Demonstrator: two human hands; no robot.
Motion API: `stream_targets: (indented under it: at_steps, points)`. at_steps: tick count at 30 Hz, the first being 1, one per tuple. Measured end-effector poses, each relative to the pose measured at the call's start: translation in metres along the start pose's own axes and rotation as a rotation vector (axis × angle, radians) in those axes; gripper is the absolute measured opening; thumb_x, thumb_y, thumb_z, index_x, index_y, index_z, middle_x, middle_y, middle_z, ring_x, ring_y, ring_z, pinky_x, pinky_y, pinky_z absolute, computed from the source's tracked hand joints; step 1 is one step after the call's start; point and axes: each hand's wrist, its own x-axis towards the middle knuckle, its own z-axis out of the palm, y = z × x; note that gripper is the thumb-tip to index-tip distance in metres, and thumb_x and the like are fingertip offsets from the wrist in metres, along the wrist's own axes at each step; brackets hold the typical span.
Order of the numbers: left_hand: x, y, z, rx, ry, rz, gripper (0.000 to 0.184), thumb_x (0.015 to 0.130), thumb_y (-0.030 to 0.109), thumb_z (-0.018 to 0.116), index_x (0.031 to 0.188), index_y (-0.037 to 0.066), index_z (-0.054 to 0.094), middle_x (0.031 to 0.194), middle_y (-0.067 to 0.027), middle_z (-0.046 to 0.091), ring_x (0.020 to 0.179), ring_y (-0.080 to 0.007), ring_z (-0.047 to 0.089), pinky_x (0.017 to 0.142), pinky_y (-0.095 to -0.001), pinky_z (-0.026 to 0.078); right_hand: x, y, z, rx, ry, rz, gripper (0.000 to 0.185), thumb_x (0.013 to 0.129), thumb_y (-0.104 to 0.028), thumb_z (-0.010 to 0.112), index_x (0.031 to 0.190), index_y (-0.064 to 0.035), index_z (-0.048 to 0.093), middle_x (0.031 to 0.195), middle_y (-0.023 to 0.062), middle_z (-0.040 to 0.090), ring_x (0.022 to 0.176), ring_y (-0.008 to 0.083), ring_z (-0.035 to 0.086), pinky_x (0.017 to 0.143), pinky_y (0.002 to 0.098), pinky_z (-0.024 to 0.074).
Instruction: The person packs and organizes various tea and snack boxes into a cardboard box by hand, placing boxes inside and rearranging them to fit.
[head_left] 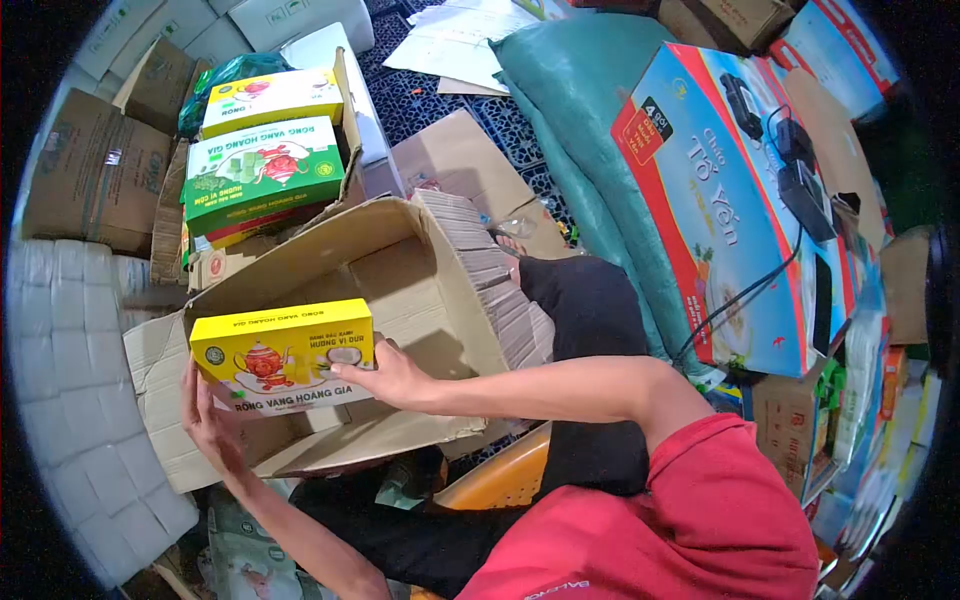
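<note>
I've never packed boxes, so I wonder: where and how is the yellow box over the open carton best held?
Probably by its two short ends, one hand from each side: the yellow box is long and flat-sided. It lies crosswise over the open carton, leaving both ends reachable. The left hand is at one end; the right hand has its thumb over the other.

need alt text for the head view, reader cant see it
A person's left hand and right hand hold a yellow-and-white box over an open carton. Beyond the carton sits a green box; to the right are a green sack and a large blue box.
</note>
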Motion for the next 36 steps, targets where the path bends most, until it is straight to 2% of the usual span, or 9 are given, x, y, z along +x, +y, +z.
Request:
stream_targets:
  at_steps: [4,7,8,11,15,16,25,27,36]
  points:
    - [-0.005,0.003,-0.013,-0.056,-0.201,-0.162,0.062,0.089,0.011,0.057,0.145,0.000,0.035,0.148,-0.0131,0.039,0.130,-0.0216,0.041,0.109,-0.0333,0.028,-0.009,-0.015,-0.017,-0.166,-0.093,0.102,0.057,0.086,-0.045,0.063,0.118,0.0009,0.056,0.108,0.0234,0.064,0.102,0.0373,0.061,0.092,0.0438,0.0467]
    - [0.000,-0.014,-0.017,0.054,-0.221,-0.100,0.066,0.086,0.007,0.060,0.146,0.001,0.032,0.149,-0.0131,0.036,0.128,-0.0208,0.043,0.108,-0.0322,0.031,0.003,0.000,-0.020,-0.469,-0.127,0.016,0.057,0.088,-0.048,0.059,0.120,-0.0007,0.054,0.101,0.0221,0.063,0.094,0.0324,0.061,0.086,0.0418,0.0472]
    - [-0.001,-0.016,-0.016,0.205,-0.194,-0.001,0.065,0.086,0.007,0.062,0.145,-0.001,0.034,0.143,-0.0141,0.044,0.121,-0.0202,0.049,0.103,-0.0319,0.037,0.008,0.006,-0.017,-0.469,-0.120,-0.048,0.056,0.088,-0.046,0.058,0.118,0.0011,0.054,0.104,0.0260,0.061,0.097,0.0374,0.059,0.088,0.0454,0.0453]
    - [0.000,-0.018,-0.017,0.156,-0.110,-0.098,0.061,0.087,0.009,0.063,0.141,-0.003,0.038,0.133,-0.0144,0.051,0.112,-0.0192,0.054,0.096,-0.0310,0.043,0.001,-0.034,-0.022,-0.497,-0.138,-0.066,0.050,0.087,-0.040,0.060,0.113,0.0015,0.056,0.104,0.0259,0.062,0.101,0.0412,0.058,0.090,0.0460,0.0457]
    - [0.005,-0.015,-0.014,0.159,0.041,-0.165,0.047,0.090,0.010,0.061,0.132,-0.006,0.048,0.120,-0.0133,0.059,0.102,-0.0170,0.058,0.086,-0.0293,0.047,0.012,-0.032,-0.020,-0.499,-0.168,-0.055,0.044,0.086,-0.037,0.060,0.107,0.0014,0.060,0.100,0.0260,0.064,0.097,0.0409,0.061,0.088,0.0476,0.0465]
    - [0.006,-0.012,-0.008,0.155,0.086,-0.096,0.043,0.091,0.010,0.060,0.129,-0.006,0.051,0.117,-0.0130,0.061,0.099,-0.0165,0.058,0.084,-0.0290,0.047,0.018,-0.019,-0.016,-0.489,-0.100,-0.190,0.044,0.087,-0.040,0.060,0.104,-0.0001,0.063,0.091,0.0215,0.067,0.087,0.0388,0.063,0.081,0.0460,0.0490]
    - [0.005,-0.013,-0.009,0.011,0.028,-0.170,0.045,0.091,0.012,0.058,0.133,-0.004,0.050,0.122,-0.0136,0.060,0.107,-0.0174,0.057,0.093,-0.0291,0.044,0.024,-0.016,-0.024,-0.423,-0.138,0.010,0.044,0.089,-0.045,0.058,0.117,-0.0121,0.063,0.103,0.0152,0.068,0.096,0.0288,0.065,0.084,0.0384,0.0490]
    - [0.009,-0.022,-0.010,-0.017,0.036,-0.013,0.044,0.091,0.013,0.058,0.132,-0.004,0.052,0.123,-0.0131,0.060,0.110,-0.0175,0.056,0.096,-0.0292,0.042,0.026,-0.020,-0.022,-0.375,-0.134,-0.055,0.043,0.089,-0.045,0.058,0.118,-0.0127,0.063,0.104,0.0152,0.068,0.096,0.0294,0.065,0.085,0.0386,0.0488]
    - [0.001,0.013,-0.007,-0.393,0.099,-0.019,0.053,0.084,0.008,0.060,0.135,-0.004,0.048,0.128,-0.0142,0.056,0.121,-0.0219,0.051,0.105,-0.0333,0.035,0.030,-0.059,-0.023,-0.452,0.007,-0.146,0.048,0.085,-0.041,0.065,0.111,-0.0004,0.061,0.098,0.0201,0.067,0.094,0.0329,0.065,0.082,0.0414,0.0497]
